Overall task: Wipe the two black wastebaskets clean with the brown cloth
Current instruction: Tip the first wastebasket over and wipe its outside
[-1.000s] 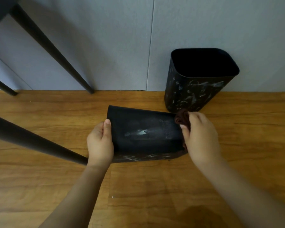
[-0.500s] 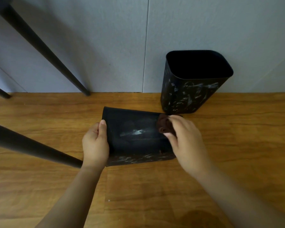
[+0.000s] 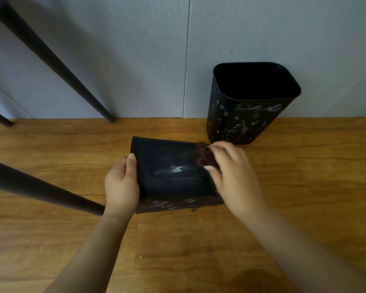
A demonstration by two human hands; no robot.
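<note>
Now the upright wastebasket (image 3: 247, 119), upper right, shows a dark interior; the tipped wastebasket (image 3: 169, 172) lies lengthwise left-right, left hand (image 3: 120, 185) gripping its end, right hand (image 3: 232, 176) pinching the brown cloth (image 3: 202, 154).

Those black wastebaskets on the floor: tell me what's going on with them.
A person is wiping the wastebasket lying on its side on the wooden floor. The left hand grips one end to steady it, while the right hand holds the bunched brown cloth against its upper face. A whitish smear shows mid-face, and streaks along the near edge. The upright wastebasket by the wall is covered in white marks, untouched.
</note>
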